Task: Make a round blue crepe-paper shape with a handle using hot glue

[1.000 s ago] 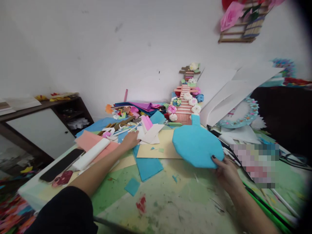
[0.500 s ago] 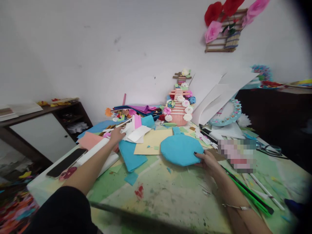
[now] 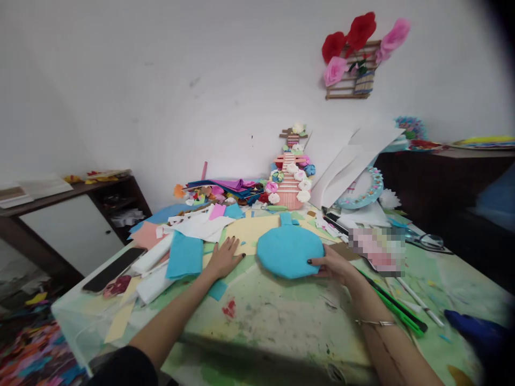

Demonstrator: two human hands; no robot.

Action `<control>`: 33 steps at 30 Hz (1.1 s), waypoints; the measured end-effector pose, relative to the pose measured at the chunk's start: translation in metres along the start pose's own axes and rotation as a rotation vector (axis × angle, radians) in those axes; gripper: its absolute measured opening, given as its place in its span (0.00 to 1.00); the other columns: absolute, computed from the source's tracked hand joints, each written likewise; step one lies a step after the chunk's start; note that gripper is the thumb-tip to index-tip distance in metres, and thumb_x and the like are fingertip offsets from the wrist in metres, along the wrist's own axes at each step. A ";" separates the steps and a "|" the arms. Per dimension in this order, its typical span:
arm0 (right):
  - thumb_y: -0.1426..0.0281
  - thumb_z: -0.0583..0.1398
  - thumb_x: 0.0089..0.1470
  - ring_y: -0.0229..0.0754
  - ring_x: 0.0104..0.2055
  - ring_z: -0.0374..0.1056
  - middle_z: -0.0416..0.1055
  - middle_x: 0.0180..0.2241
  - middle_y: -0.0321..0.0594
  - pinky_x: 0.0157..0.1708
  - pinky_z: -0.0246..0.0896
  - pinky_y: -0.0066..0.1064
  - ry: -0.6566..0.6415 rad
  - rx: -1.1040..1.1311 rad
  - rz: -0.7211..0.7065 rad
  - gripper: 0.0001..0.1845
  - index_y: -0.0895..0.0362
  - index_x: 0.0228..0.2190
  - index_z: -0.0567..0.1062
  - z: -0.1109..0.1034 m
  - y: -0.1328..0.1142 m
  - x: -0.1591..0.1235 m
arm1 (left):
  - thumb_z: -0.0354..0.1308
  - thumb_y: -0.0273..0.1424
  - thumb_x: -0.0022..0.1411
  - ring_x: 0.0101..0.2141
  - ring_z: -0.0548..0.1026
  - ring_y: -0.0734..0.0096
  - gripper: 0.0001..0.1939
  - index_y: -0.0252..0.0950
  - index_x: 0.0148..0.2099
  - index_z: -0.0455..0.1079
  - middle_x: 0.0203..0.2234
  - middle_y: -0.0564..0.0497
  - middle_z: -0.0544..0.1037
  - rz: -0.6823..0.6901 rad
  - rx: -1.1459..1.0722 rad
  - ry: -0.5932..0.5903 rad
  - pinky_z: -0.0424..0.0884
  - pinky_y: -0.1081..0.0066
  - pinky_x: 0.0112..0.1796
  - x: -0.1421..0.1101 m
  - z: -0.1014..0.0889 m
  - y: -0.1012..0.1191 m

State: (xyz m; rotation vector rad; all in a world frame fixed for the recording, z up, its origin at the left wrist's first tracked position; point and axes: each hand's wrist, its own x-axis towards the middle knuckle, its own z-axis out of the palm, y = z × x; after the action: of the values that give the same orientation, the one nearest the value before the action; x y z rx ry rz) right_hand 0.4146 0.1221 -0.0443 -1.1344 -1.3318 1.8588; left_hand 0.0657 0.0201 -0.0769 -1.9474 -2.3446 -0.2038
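Note:
My right hand grips the right edge of a flat, rounded blue paper shape, thumb on top and the other fingers underneath. A short blue tab sticks up from its far edge. Fingers spread, my left hand rests at the near edge of a pale yellow sheet, holding nothing. Left of that hand lies a folded piece of blue paper. A small blue scrap is on the table just below the left hand.
A lute-shaped craft with paper flowers leans on the wall. White papers, white rolls and a phone lie left. On the right are a green cutter, glasses and a white stick.
My left hand has left the white papers and come right and nearer, onto the yellow sheet. The folded blue paper now lies further left. My right hand keeps hold of the blue shape.

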 end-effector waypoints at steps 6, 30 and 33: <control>0.72 0.72 0.32 0.42 0.28 0.73 0.73 0.38 0.39 0.25 0.73 0.33 -0.116 -0.005 0.011 0.44 0.52 0.50 0.60 0.005 0.003 -0.003 | 0.37 0.47 0.67 0.64 0.50 0.59 0.31 0.37 0.66 0.52 0.65 0.44 0.52 -0.008 -0.007 -0.034 0.47 0.52 0.60 -0.001 0.005 0.002; 0.63 0.68 0.38 0.54 0.58 0.60 0.64 0.56 0.49 0.56 0.56 0.44 -0.086 0.039 -0.131 0.39 0.55 0.53 0.64 0.024 0.026 0.010 | 0.41 0.34 0.63 0.53 0.69 0.62 0.20 0.38 0.48 0.71 0.51 0.46 0.74 0.019 -0.400 0.056 0.61 0.61 0.56 0.054 0.009 0.015; 0.62 0.68 0.39 0.52 0.52 0.66 0.67 0.53 0.46 0.52 0.60 0.43 -0.157 0.111 -0.131 0.40 0.53 0.54 0.63 0.031 0.020 0.007 | 0.37 0.41 0.65 0.46 0.75 0.62 0.24 0.37 0.45 0.72 0.44 0.45 0.78 -0.055 -0.861 0.006 0.69 0.63 0.50 0.048 0.004 0.014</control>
State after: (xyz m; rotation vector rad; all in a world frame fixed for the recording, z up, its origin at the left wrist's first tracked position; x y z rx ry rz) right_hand 0.3841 0.1070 -0.0611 -0.8392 -1.3366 1.9310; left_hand 0.0703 0.0702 -0.0730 -2.1267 -2.5320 -1.4166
